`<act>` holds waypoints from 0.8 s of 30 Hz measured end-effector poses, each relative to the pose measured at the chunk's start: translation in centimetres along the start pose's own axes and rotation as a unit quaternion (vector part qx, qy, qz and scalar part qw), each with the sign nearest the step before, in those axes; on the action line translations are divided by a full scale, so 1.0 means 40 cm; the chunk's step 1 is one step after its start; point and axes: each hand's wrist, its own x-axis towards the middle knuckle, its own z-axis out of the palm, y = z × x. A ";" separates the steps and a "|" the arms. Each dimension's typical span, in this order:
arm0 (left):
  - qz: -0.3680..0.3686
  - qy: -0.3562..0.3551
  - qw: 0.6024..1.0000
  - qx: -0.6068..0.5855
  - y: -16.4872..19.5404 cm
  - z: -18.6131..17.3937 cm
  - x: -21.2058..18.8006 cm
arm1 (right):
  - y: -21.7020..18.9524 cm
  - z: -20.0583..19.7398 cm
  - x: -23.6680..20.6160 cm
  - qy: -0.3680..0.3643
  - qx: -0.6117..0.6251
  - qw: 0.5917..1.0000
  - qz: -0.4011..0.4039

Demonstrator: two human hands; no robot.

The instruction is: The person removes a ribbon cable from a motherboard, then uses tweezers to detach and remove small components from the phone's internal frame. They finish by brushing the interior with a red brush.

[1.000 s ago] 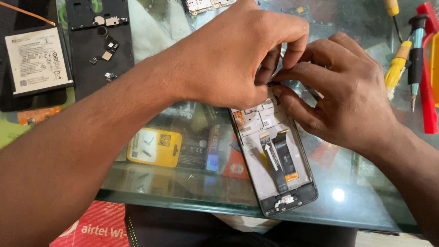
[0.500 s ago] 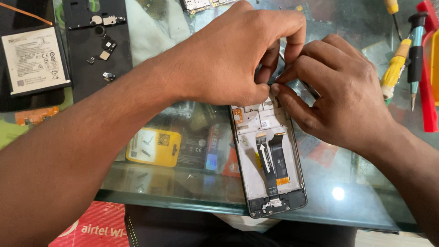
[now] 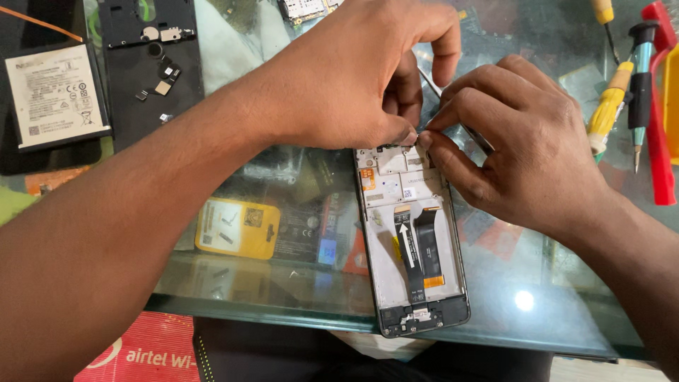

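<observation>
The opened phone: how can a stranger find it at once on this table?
On the glass table, near its front edge, the opened phone lies below both hands. Only it shows black ribbon cables on a pale inside.

Bright, even light falls from overhead; a small round glare spot sits on the glass table point(image 3: 525, 300) (bottom right). Shadows are soft. The centre is sharp, while the near forearm at the lower left blurs slightly.

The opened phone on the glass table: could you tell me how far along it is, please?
Done: the phone lies opened, battery and back cover set aside. In hand: left hand and right hand pinch at its top edge. Left: everything removed remains off.
</observation>
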 end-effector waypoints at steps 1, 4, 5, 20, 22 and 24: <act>0.007 0.001 1.000 0.005 -0.001 0.001 0.000 | 0.001 0.001 -0.001 -0.001 0.000 1.000 0.001; 0.016 -0.003 1.000 0.019 -0.004 0.003 0.001 | 0.001 0.003 -0.003 -0.001 -0.002 1.000 0.005; 0.052 -0.005 0.998 0.029 -0.005 0.004 0.001 | 0.001 0.003 -0.003 -0.006 -0.007 1.000 0.010; 0.147 -0.033 0.984 0.093 0.018 0.009 0.005 | 0.005 0.001 -0.008 0.012 0.020 1.000 0.010; 0.118 -0.042 0.988 0.088 0.023 0.013 0.007 | 0.005 0.000 -0.008 0.011 0.028 0.999 0.011; 0.112 -0.050 0.991 0.058 0.022 0.007 0.009 | 0.004 -0.001 -0.008 0.011 0.024 1.000 0.012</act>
